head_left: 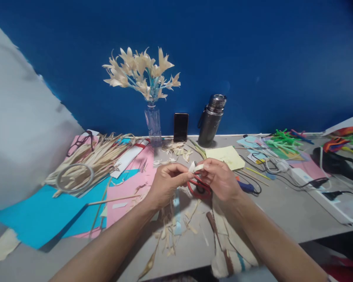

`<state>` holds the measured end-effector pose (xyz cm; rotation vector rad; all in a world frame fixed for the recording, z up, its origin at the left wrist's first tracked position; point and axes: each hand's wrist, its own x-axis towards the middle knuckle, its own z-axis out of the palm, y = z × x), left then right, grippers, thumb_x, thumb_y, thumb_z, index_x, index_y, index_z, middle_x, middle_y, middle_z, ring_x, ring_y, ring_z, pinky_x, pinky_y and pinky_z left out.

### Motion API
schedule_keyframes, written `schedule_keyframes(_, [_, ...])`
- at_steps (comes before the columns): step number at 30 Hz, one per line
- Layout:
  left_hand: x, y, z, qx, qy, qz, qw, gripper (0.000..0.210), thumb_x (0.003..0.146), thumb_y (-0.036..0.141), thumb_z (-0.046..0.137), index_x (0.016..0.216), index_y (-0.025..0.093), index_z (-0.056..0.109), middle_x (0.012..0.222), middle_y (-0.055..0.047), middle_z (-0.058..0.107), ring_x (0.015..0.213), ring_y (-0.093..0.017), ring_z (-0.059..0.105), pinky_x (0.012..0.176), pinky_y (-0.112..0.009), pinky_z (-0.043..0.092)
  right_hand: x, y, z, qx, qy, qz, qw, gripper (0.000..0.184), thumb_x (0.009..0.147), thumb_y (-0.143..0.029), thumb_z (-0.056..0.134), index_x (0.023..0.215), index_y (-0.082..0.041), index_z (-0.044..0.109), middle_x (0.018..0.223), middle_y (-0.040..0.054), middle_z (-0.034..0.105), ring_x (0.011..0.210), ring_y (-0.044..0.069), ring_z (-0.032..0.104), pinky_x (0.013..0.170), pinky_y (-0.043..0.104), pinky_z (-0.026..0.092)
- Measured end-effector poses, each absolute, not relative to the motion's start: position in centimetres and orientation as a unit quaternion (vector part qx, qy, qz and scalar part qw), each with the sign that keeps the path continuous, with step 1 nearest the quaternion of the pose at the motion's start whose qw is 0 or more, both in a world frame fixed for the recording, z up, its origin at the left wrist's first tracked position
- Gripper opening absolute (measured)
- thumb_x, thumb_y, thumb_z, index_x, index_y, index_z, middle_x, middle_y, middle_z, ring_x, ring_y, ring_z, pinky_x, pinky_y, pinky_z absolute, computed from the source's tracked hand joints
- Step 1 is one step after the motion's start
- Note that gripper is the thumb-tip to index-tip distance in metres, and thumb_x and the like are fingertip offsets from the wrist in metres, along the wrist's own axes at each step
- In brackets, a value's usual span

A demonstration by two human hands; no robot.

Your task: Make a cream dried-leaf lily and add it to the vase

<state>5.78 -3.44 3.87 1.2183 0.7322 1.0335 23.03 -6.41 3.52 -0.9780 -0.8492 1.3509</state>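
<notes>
Above the middle of the table, my left hand (166, 184) and my right hand (223, 182) meet at a small cream strip of dried husk (198, 167). Each pinches an end of it between thumb and fingers. Just under the hands lie red-handled scissors (204, 192), partly hidden by my right hand. Narrow husk scraps (168, 231) are strewn on the table below my left wrist. Farther back, cream husk flowers (142, 66) on blue stems stand in a clear bottle (153, 125).
A dark phone (181, 127) and a steel flask (213, 119) stand by the blue wall. At left, a husk bundle (97, 156) and a tape ring (90, 184) lie on coloured paper. Green pipe cleaners (284, 141), cables and a white power strip (320, 196) are at right.
</notes>
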Motion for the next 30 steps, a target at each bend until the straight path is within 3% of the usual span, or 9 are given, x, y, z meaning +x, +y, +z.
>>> schedule_keyframes(5, [5.9,-3.2,3.3,0.534,0.326,0.436,0.647,0.02,0.064,0.031,0.086,0.062,0.016,0.073,0.053,-0.001,0.059,0.049,-0.009,0.049,0.052,-0.022,0.038,22.8,-6.2,3.3,-0.395,-0.365,0.595,0.597,0.019,0.058,-0.031,0.079,0.057,-0.018,0.064,0.076,0.0034,0.069,0.055,0.011,0.049,0.047,0.023,0.034])
schedule_keyframes(13, [5.7,-3.1,3.7,0.583,0.333,0.395,0.627,0.021,0.064,0.029,0.085,0.058,0.015,0.071,0.051,0.0,0.057,0.049,-0.009,0.045,0.05,-0.022,0.034,23.0,-5.9,2.3,-0.35,-0.363,0.629,0.592,0.014,0.061,-0.027,0.077,0.059,-0.017,0.068,0.065,0.0018,0.064,0.05,0.008,0.041,0.046,0.021,0.025])
schedule_keyframes(30, [6.0,-2.7,2.0,0.52,0.317,0.364,0.705,0.026,0.065,0.033,0.087,0.072,0.014,0.07,0.057,0.003,0.057,0.048,-0.006,0.043,0.048,-0.02,0.03,23.4,-5.8,1.8,-0.336,-0.379,0.639,0.578,0.014,0.062,-0.028,0.078,0.061,-0.016,0.07,0.064,0.0017,0.062,0.052,0.009,0.045,0.046,0.022,0.026])
